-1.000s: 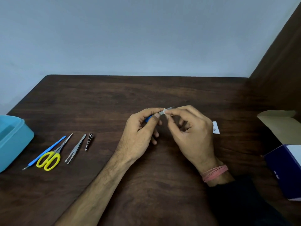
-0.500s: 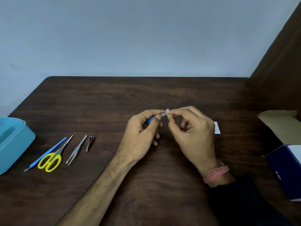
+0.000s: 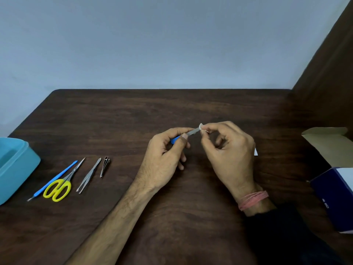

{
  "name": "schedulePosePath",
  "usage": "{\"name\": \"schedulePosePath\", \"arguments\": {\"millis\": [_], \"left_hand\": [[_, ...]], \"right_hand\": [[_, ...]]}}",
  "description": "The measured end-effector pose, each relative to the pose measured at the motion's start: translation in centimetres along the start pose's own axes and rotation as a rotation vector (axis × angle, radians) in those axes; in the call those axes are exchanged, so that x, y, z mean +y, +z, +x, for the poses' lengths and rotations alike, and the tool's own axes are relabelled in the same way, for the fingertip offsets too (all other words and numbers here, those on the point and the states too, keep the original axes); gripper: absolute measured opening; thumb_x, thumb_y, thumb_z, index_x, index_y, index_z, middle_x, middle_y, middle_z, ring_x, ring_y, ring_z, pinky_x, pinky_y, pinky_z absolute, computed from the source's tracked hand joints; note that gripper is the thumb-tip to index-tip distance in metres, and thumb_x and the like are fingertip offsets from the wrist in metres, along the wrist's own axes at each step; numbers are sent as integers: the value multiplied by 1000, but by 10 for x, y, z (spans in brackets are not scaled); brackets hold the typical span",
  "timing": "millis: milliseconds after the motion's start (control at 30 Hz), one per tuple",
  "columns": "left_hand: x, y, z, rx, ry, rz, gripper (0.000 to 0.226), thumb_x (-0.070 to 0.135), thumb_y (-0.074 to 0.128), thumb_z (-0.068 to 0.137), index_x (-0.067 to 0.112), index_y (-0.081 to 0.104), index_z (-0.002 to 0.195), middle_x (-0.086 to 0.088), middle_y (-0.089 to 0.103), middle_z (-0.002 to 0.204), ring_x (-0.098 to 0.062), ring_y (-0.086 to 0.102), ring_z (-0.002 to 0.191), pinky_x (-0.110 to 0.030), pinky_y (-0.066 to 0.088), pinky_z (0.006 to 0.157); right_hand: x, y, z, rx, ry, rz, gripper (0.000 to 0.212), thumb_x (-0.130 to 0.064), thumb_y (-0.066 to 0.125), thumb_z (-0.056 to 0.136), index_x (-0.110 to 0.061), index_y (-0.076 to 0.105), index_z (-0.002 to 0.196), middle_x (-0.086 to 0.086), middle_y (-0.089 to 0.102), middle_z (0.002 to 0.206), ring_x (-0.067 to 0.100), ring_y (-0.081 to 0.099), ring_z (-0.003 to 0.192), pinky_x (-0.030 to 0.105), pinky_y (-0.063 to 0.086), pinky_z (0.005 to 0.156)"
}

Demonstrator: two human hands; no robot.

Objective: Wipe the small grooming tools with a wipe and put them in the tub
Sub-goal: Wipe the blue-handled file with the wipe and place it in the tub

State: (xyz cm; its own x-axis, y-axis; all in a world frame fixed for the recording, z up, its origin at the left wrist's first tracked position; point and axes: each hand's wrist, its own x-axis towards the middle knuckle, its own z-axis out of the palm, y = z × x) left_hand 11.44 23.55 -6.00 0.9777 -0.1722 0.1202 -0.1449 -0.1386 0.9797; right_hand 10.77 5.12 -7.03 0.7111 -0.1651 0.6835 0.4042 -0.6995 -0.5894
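Sliding outward, my right hand [image 3: 227,150] had pinched the wipe [image 3: 201,126] to the metal tip of the blue-handled tool [image 3: 188,134], gripped above the surface [image 3: 172,111] by my left hand [image 3: 164,155]; I judged firm tip strokes best.

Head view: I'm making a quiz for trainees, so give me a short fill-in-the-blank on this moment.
1. The left hand holds a tool with a ____ handle.
2. The right hand pinches a small white ____ at the tool's metal end.
3. The scissors on the table have ____ handles.
4. The tub sits at the table's ____ edge.

Missing words: blue; wipe; yellow; left
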Motion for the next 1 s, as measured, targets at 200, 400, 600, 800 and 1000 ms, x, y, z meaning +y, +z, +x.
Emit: {"name": "schedulePosePath", "arguments": {"millis": [200,400,600,800,1000], "left_hand": [[-1,0,0,4,0,12,28,19,57,116,25,80,129,8,72,87,-11,66,66,-31,58,54],[0,0,-1,-3,1,2,27,17,58,116,23,80,129,8,74,87,-11,65,65,-30,58,53],[1,0,0,-6,0,6,27,18,58,115,25,81,130,7,73,88,-11,65,65,-30,58,54],[0,-1,0,-9,1,-2,27,17,58,115,25,81,129,6,74,89,-11,65,66,-29,58,53],[0,-1,1,-28,12,-9,26,18,61,115,25,81,130,4,77,94,-12,65,66,-30,57,53]], "right_hand": [[1,0,0,12,6,12,14,-10,84,92,-19,85,102,-9,74,94,11,58,57,31,52,59],[0,0,-2,-29,-24,14,16,-10,83,92,-19,85,105,-11,73,97,10,57,58,29,52,61],[1,0,-1,-37,-26,33,16,-9,82,92,-19,85,105,-10,74,97,12,58,59,32,52,60],[-3,1,-3,-59,-53,15,15,-11,82,93,-19,85,106,-12,73,99,11,57,61,29,52,62],[-2,1,-3,-69,-54,30,15,-11,83,93,-19,85,105,-10,74,100,12,57,61,32,52,61]]}}
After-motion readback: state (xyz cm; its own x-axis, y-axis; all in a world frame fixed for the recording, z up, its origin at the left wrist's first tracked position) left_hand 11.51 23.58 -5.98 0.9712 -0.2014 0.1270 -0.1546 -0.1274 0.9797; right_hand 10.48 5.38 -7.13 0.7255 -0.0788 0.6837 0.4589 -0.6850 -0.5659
